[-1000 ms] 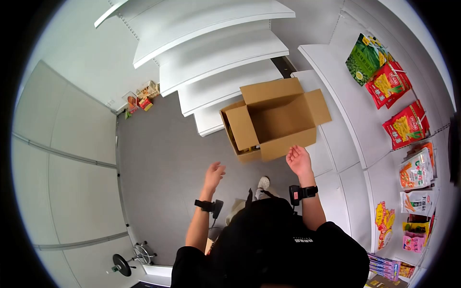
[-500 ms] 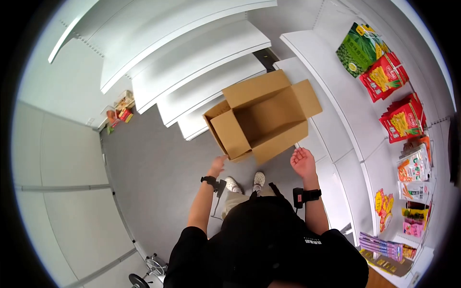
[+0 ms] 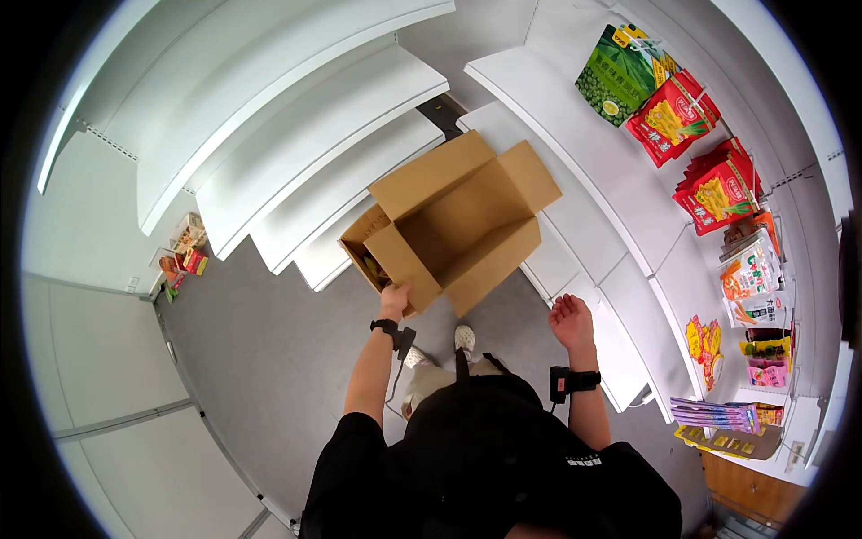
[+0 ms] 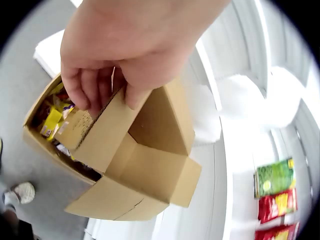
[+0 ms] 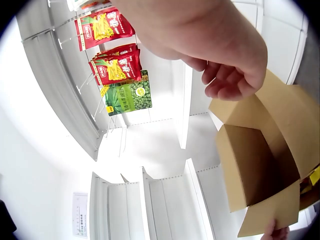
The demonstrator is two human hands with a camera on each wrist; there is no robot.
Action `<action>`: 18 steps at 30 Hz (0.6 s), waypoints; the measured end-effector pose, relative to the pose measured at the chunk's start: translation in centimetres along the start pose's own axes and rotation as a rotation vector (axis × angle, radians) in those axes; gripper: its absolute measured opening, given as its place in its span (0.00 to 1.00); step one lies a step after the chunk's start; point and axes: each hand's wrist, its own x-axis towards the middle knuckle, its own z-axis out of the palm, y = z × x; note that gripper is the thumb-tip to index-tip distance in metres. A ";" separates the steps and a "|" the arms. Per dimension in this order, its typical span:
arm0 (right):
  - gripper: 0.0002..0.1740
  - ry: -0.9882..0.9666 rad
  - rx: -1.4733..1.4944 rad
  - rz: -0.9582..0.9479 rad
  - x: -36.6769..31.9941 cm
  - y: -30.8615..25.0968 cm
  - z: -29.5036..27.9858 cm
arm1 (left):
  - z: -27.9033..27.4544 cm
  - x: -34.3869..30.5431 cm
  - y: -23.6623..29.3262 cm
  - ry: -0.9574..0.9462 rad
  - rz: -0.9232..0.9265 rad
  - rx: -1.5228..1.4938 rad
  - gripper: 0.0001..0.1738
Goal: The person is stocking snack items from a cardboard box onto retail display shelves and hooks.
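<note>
The near flap (image 4: pixel 107 132) of the open cardboard box (image 3: pixel 449 225) is gripped by the left hand (image 3: pixel 395 296). The fingers are curled over the flap's edge, and the thumb is set against the opposite face. Snack packets (image 4: pixel 52 120) are seen inside the box, just below the fingers. The right hand (image 3: pixel 572 319) is held empty with its fingers loosely curled (no contact with the box). The box is located ahead of both hands, beside the white shelves (image 3: pixel 296 153).
</note>
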 end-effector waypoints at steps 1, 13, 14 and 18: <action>0.07 -0.004 -0.004 0.005 0.2 -0.1 0.1 | 0.1 -1.0 1.7 0.022 0.026 0.080 0.21; 0.24 -0.119 -0.320 0.225 7.2 1.9 2.3 | -4.1 -13.1 10.5 0.104 0.201 -0.131 0.14; 0.33 -0.094 -0.425 0.298 7.5 2.9 3.2 | -5.1 -14.7 10.6 0.132 0.223 -0.113 0.14; 0.60 -0.033 -0.812 0.691 10.8 9.1 4.2 | -8.4 -19.3 9.0 0.199 0.180 -0.084 0.14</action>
